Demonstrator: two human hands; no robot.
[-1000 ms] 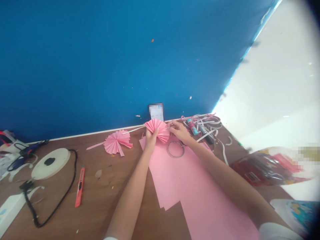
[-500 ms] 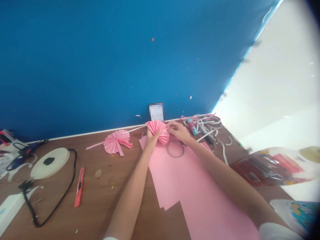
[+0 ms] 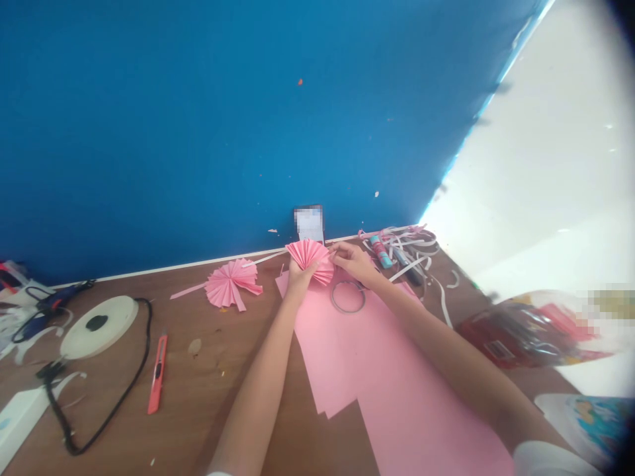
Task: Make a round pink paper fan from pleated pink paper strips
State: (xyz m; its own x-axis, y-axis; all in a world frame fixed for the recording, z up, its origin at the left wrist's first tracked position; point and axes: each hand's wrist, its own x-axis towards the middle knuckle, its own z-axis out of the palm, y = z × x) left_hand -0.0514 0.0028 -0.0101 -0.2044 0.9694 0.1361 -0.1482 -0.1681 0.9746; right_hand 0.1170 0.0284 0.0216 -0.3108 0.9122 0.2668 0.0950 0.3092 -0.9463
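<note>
A pleated pink paper fan [image 3: 311, 256] is spread above the pink paper sheets [image 3: 342, 363]. My left hand [image 3: 300, 276] grips it from below and the left, fingers wrapped at its lower edge. At the fan's right edge, my right hand [image 3: 353, 259] pinches the folded paper between thumb and fingers. A grey ring [image 3: 348, 297] lies on the sheets just below my right hand. To the left, a second pleated pink paper rosette [image 3: 231, 284], with paper strips sticking out, rests on the brown table [image 3: 198, 410].
A red box cutter [image 3: 157, 375] and a round cream disc with a black cable [image 3: 99, 327] lie at left. A glue stick [image 3: 381, 251] sits among paper strips [image 3: 417, 241] at the back right. A phone [image 3: 309, 221] leans on the blue wall [image 3: 198, 132]. A plastic packet [image 3: 520, 330] is at right.
The fan and both hands have barely moved; my fingers keep the same hold. The view has shifted very slightly.
</note>
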